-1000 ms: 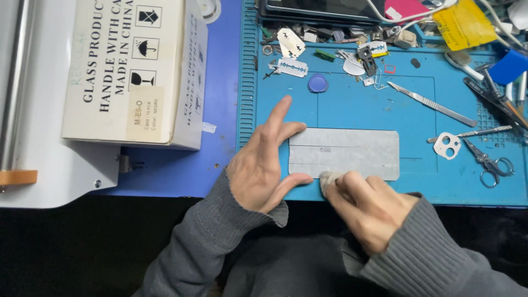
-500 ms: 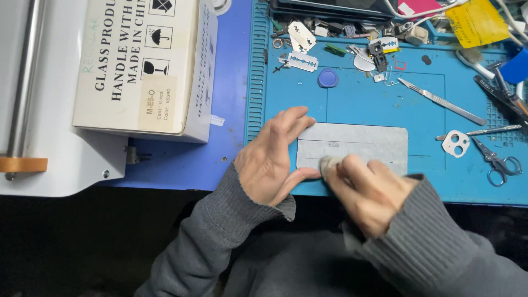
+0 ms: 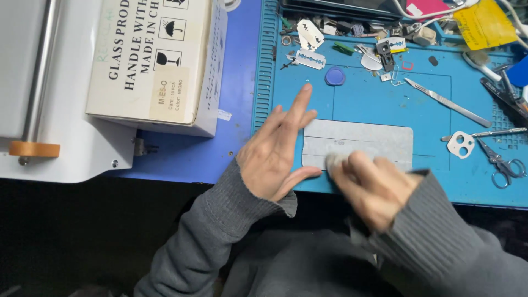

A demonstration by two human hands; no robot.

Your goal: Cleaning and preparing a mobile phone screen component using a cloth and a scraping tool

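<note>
Head view: left hand lies flat with fingers spread, its grip fully open and holding nothing, the palm and thumb pressing against the left end of a flat grey rectangular panel with rounded corners. That panel rests on a blue work mat that covers the surface, close to the near edge and directly in front of the person. Right hand is blurred; its fingers are curled into a closed grip around a small pale wad, seemingly a cloth or pad, which touches the panel's lower left edge. What the wad is made of I cannot tell.

Judging from this, wiping of the panel is under way near its lower left corner; the rest of the grey face looks dull and evenly matt, so how much is cleaned cannot be told, and most of the right side seems left to do.

Beyond the panel lie a round blue cap, a slim metal scalpel, small scissors and a razor blade. A white cardboard box stands well apart at the left.
</note>
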